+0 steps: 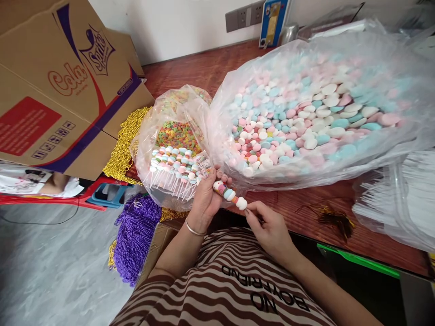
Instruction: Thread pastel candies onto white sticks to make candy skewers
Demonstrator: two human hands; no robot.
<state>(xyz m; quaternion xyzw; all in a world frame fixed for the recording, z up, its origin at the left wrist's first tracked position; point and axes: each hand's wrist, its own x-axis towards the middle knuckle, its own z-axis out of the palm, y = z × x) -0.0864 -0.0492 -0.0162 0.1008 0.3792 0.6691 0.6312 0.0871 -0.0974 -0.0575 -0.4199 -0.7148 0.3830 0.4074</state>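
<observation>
My left hand (207, 194) is closed around a marshmallow skewer (229, 194), a row of pink, blue, white and orange pieces slanting down to the right. At its lower end sits a white marshmallow piece, where my right hand (270, 228) pinches with thumb and forefinger; the stick there is mostly hidden. Just beyond my left hand, several finished-looking skewers (175, 163) with white sticks lie side by side in a clear plastic bag (144, 149). Behind them in that bag are many small colourful ring candies (180, 136).
A large clear bag of pastel marshmallows (299, 113) covers the table's right. White sticks (411, 194) in plastic lie at the right edge, gold twist ties (335, 219) nearby. At left stand a cardboard carton (68, 90), gold beads (125, 145) and purple beads (136, 240).
</observation>
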